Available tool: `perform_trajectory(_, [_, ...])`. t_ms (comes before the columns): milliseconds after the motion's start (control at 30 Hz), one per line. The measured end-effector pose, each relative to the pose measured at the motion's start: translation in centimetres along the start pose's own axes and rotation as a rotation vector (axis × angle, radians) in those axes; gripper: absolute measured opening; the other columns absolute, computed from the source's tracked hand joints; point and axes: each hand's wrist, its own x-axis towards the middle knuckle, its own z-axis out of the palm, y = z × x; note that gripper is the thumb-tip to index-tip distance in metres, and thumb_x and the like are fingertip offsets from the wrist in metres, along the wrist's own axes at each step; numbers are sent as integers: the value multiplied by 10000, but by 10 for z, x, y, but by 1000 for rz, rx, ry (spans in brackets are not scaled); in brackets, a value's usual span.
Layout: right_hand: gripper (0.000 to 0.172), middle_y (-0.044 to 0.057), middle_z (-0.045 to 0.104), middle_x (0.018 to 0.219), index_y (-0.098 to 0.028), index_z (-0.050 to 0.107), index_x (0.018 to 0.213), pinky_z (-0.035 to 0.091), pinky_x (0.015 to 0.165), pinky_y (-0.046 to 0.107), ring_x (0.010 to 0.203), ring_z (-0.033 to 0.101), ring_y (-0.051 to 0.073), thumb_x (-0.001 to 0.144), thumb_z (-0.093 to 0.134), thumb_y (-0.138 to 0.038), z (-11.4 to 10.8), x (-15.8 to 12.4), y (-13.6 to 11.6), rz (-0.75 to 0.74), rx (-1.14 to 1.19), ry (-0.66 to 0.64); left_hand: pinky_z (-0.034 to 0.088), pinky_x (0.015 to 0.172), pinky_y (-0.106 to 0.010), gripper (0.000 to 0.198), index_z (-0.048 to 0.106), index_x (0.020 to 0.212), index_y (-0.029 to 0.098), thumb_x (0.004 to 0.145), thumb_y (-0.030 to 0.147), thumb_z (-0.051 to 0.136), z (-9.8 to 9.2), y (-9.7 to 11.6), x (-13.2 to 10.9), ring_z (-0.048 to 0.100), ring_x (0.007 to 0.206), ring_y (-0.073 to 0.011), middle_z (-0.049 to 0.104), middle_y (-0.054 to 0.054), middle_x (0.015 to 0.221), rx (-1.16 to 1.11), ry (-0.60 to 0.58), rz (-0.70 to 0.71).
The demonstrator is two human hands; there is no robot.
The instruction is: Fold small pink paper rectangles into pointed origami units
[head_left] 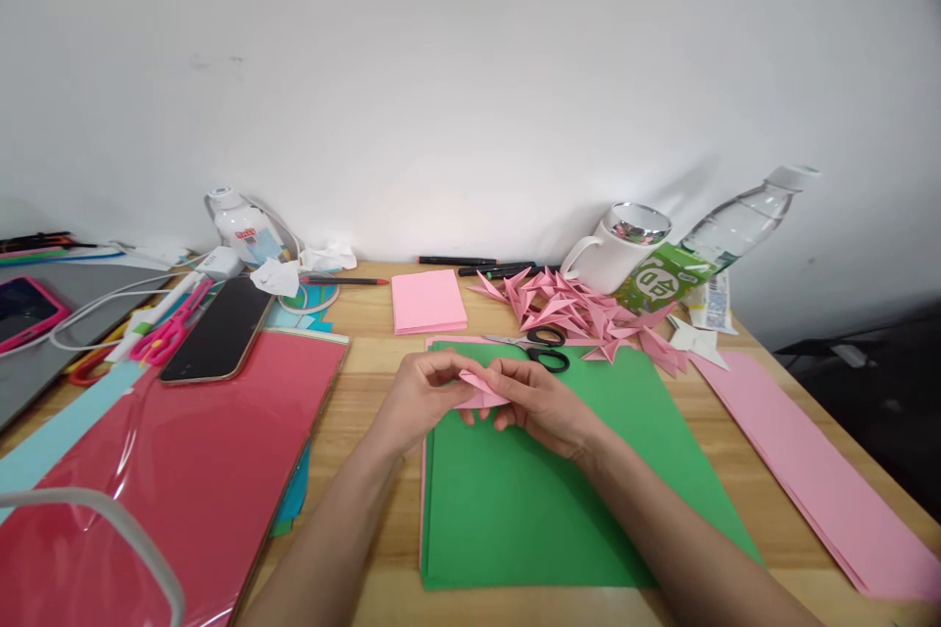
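My left hand and my right hand meet over the top edge of a green paper sheet. Both pinch a small folded pink paper piece between their fingertips, just above the sheet. Black-handled scissors lie just beyond my right hand. Behind them sits a pile of several folded pink paper pieces. A small stack of pink square paper lies beyond my left hand.
A red paper sheet with a phone on it lies at left. Pink paper strips run along the right table edge. A white mug, a water bottle and markers stand by the wall. A laptop is far left.
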Motion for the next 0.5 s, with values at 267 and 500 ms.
perform_trajectory(267, [302, -29, 566, 632, -149, 616, 712, 473, 514, 177, 552, 532, 68, 670, 720, -429, 0, 4, 5, -65, -23, 121, 468, 477, -230, 245, 635, 598, 117, 478, 238, 811, 3, -9, 2, 577, 490, -119, 637, -8, 568, -106, 197, -40])
perform_trajectory(500, [328, -25, 555, 630, -162, 611, 649, 494, 662, 281, 610, 518, 109, 652, 708, -475, 3, 4, 3, -179, -185, 197, 469, 516, -223, 147, 657, 637, 116, 533, 169, 747, 4, -8, 2, 557, 492, -91, 635, 2, 598, -85, 190, -63])
